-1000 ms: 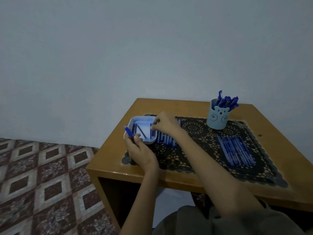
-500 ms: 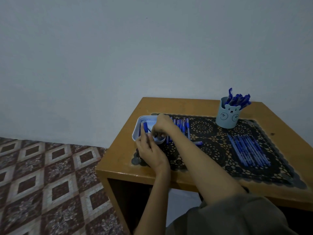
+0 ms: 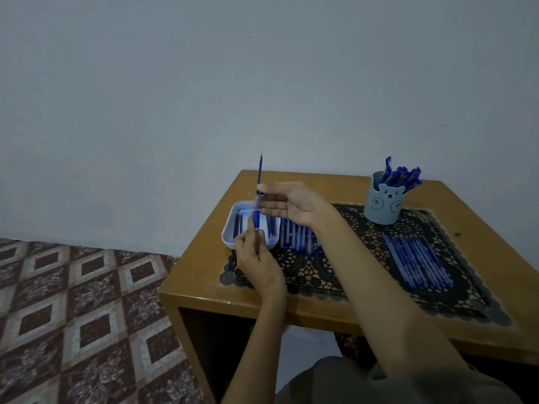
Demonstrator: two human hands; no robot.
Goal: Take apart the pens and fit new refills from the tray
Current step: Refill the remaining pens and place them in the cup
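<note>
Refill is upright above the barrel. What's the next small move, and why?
Probably slide the refill down into the barrel: the right hand pinches it upright, mostly outside the barrel the left hand holds.

Right hand (image 3: 288, 204) rising out of the tray (image 3: 230, 228), now pinching a refill (image 3: 259, 173) upright, left hand (image 3: 256, 258) lifting the pen barrel (image 3: 256, 220) beneath it, both meeting above the tray

We grip the pen barrel (image 3: 256, 219) upright in our left hand (image 3: 258, 259) over the tray (image 3: 227, 232); our right hand (image 3: 291, 204) pinches the refill (image 3: 259, 173) rising from it.
</note>
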